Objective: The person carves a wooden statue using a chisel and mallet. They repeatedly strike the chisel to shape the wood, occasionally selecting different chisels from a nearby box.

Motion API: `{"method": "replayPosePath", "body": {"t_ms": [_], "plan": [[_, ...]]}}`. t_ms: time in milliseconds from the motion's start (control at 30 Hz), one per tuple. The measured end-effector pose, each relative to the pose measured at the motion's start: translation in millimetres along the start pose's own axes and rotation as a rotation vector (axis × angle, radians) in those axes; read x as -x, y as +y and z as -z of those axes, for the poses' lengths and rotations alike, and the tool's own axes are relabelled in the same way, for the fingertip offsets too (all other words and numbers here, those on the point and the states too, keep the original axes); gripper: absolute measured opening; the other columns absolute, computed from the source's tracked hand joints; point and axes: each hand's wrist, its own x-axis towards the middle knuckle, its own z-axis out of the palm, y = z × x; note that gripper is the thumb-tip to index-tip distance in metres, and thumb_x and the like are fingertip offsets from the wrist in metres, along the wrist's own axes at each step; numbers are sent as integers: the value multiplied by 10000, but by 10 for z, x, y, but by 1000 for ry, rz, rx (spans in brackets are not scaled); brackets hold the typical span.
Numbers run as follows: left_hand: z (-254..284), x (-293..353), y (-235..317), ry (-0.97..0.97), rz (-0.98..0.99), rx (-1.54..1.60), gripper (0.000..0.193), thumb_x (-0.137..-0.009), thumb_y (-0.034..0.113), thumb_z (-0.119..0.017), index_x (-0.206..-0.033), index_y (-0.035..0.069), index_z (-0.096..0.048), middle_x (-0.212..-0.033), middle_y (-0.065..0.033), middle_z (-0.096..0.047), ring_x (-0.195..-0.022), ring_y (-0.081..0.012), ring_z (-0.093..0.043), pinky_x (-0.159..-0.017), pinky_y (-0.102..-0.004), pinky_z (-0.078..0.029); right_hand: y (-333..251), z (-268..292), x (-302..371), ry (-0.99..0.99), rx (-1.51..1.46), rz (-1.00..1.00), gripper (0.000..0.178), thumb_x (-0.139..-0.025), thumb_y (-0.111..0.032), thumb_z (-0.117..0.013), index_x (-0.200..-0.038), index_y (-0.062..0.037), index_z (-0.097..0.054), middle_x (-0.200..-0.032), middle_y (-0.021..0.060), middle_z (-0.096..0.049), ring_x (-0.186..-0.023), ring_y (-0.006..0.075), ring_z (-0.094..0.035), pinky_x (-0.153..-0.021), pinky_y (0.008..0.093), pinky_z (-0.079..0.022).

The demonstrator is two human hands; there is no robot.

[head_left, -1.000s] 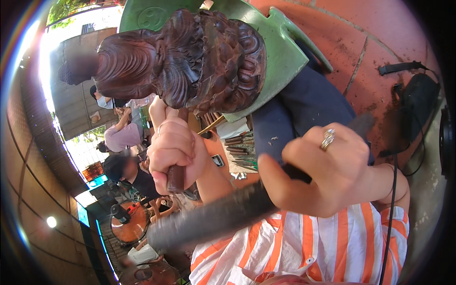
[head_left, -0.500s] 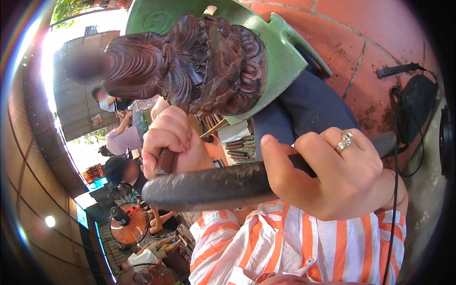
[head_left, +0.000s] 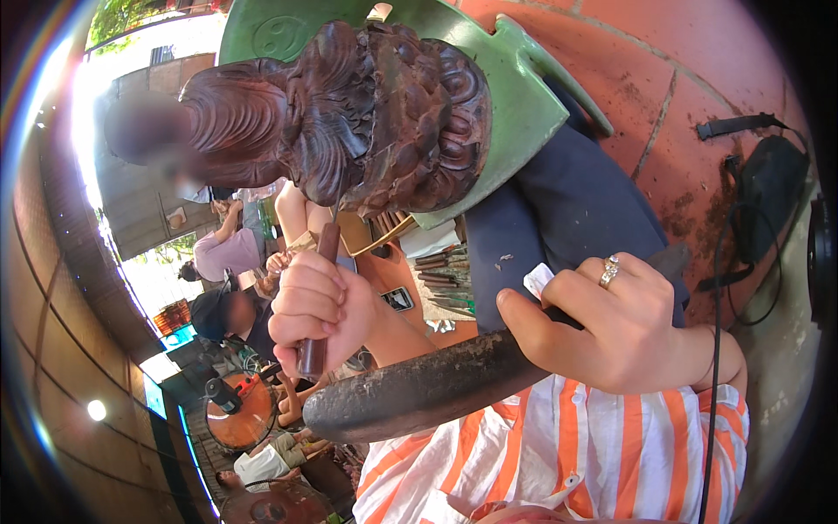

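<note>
A dark brown wooden carving [head_left: 393, 122], with draped folds and a petalled base, lies on its side on a green plastic seat [head_left: 532, 131]. My left hand [head_left: 310, 301] is closed round the brown handle of a chisel [head_left: 325, 249]. The chisel's thin blade points up to the carving's lower edge, where its tip is hard to make out. In my right hand [head_left: 602, 319], which wears a ring, is a thick dark wooden club [head_left: 419, 393]. The club's rounded end hangs below the chisel handle, apart from it. Something white [head_left: 538, 279] shows at my right fingertips.
Several chisels [head_left: 445, 275] lie in a row beyond my forearm, near a phone [head_left: 397, 299]. A black pouch with straps [head_left: 768, 179] rests on the red tiled floor [head_left: 628, 52]. Other people sit at the left, near fans [head_left: 236, 410]. A black cable [head_left: 717, 375] hangs beside my right arm.
The club has dropped back toward my body, away from the chisel's butt. My left hand has turned, so the chisel's handle and blade now show. The carving has shifted slightly left.
</note>
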Motion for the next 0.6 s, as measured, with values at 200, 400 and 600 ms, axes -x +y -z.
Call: {"method": "replayPosePath", "body": {"t_ms": [200,400,600], "plan": [[43,54,-77,-11,19,-21,446,-889,350,-358,-523,96,-376,-423,-22,-346,-377,-146,-306,-425,-295,-280,19,-53,6,-25,-16,-38,202,-613,-120,-665,-806,-179,-663,-595,-35,-332,-444,75,-358,-392,214,-261],[-25,76,-35,-15,0,-85,448,-870,352,-374,-519,75,-400,-423,-40,-372,-378,-163,-329,-426,-313,-302,-13,-36,-13,-49,-29,-21,218,-608,-137,-649,-822,-180,-654,-596,-34,-338,-448,72,-370,-394,213,-274],[-46,91,-250,-125,-38,-112,432,-841,336,-386,-516,53,-412,-425,-60,-387,-376,-186,-346,-420,-331,-309,4,-31,-10,-58,-14,-23,212,-606,-138,-649,-813,-183,-657,-594,-40,-346,-452,67,-382,-398,207,-275]]}}
